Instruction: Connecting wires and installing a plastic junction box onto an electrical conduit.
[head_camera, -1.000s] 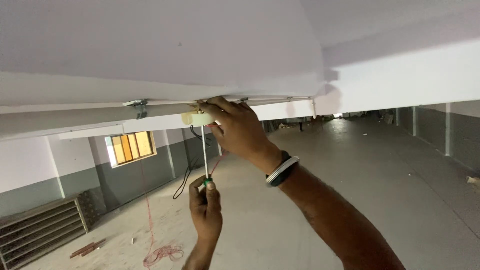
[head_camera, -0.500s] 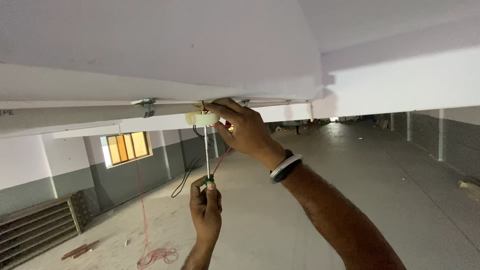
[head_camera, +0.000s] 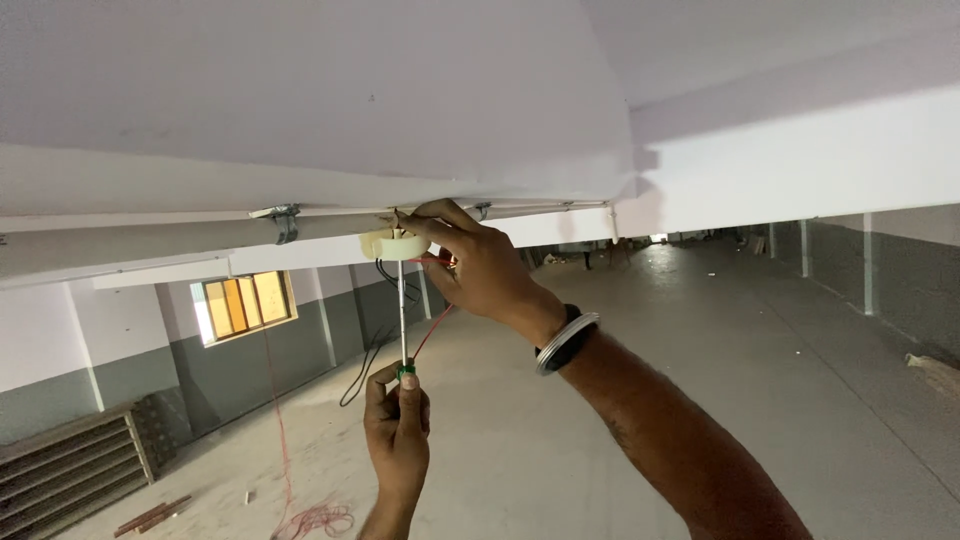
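Overhead, right hand (head_camera: 480, 270) steadies round ceiling fitting (head_camera: 393, 243); left hand (head_camera: 398, 430) grips screwdriver (head_camera: 402, 310) beneath.

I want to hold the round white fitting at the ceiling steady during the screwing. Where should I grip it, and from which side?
Grip the round white fitting by its outer rim, from the right side, as the right hand does now. The screwdriver stands upright under its middle, held by the left hand, so the centre and underside are taken. Wires hang behind.

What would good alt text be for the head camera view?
The right hand steadies a round cream ceiling fitting against the white ceiling, while the left hand holds a green-handled screwdriver upright into it. Red and black wires dangle.
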